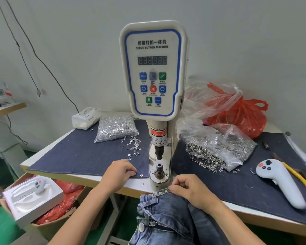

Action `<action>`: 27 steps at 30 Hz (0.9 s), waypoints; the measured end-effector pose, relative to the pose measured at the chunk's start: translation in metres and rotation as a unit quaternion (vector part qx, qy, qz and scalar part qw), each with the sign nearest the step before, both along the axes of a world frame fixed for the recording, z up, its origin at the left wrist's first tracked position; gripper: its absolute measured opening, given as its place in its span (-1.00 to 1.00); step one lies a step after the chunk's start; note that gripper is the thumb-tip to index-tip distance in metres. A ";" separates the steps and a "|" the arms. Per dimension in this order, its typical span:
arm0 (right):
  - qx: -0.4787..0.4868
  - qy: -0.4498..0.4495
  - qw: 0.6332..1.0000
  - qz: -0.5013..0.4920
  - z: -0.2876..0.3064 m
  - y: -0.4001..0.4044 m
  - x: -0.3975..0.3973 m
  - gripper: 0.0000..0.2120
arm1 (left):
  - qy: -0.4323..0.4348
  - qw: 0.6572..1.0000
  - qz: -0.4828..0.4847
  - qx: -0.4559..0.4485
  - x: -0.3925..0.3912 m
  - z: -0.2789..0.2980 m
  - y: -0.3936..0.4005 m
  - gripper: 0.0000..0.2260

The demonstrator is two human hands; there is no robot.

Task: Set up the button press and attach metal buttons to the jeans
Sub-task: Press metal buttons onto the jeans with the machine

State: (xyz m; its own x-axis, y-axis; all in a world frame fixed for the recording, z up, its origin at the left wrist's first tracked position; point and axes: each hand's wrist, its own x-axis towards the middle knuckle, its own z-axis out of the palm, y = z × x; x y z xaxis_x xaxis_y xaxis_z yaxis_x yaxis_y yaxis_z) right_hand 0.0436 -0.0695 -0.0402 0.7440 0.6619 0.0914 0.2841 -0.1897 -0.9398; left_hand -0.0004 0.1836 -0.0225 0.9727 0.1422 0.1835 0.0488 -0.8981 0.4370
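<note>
A white servo button machine [153, 71] stands at the table's middle, its punch [159, 152] above a lower die [159, 169]. Blue jeans [166, 214] lie below the table edge, with a metal button [141, 227] by the zipper. My right hand [189, 190] pinches the jeans' waistband just in front of the die. My left hand [119, 173] rests curled on the dark denim cover [78, 156], fingertips pinched at its front edge beside a loose tack [141, 175]; whether it holds a tack is hidden. A bag of silver tacks [115, 128] sits left, a bag of button caps [217, 149] right.
A white handheld controller [279, 181] and yellow-handled pliers [297, 177] lie at right. Red and clear plastic bags [237, 110] sit behind. A tissue pack [86, 117] is at the back left. A white box with another controller [33, 193] sits below left.
</note>
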 end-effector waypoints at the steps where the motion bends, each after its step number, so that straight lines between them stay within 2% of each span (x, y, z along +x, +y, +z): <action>1: 0.001 0.001 1.000 0.000 0.000 0.000 0.000 -0.78 | -0.003 1.000 0.011 0.000 -0.001 -0.001 0.002 -0.89; 5: -0.001 -0.001 1.000 0.000 0.000 0.000 0.000 -0.79 | -0.011 0.998 0.056 -0.015 -0.003 -0.004 0.002 -0.91; 12: 0.001 -0.002 1.000 0.000 0.000 0.000 0.000 -0.76 | 0.044 0.993 0.101 -0.050 0.001 0.000 0.005 -0.88; 20: 0.001 -0.005 1.000 0.002 -0.001 -0.001 0.001 -0.78 | -0.002 0.989 0.120 -0.083 -0.003 -0.003 0.005 -0.96; 23: 0.004 -0.002 1.000 0.002 -0.001 -0.001 0.000 -0.79 | -0.005 0.989 0.120 -0.090 -0.003 -0.004 0.003 -0.90; 27: 0.007 0.001 1.000 0.001 -0.001 -0.001 0.000 -0.77 | -0.009 0.989 0.128 -0.068 -0.003 -0.006 0.000 -0.93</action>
State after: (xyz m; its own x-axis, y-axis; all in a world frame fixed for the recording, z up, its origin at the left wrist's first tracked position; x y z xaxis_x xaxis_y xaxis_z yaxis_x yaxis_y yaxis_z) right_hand 0.0435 -0.0703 -0.0413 0.7425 0.6626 0.0989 0.2827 -0.1760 -0.9429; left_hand -0.0031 0.1834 -0.0284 0.8988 0.4072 0.1621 0.2579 -0.7905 0.5556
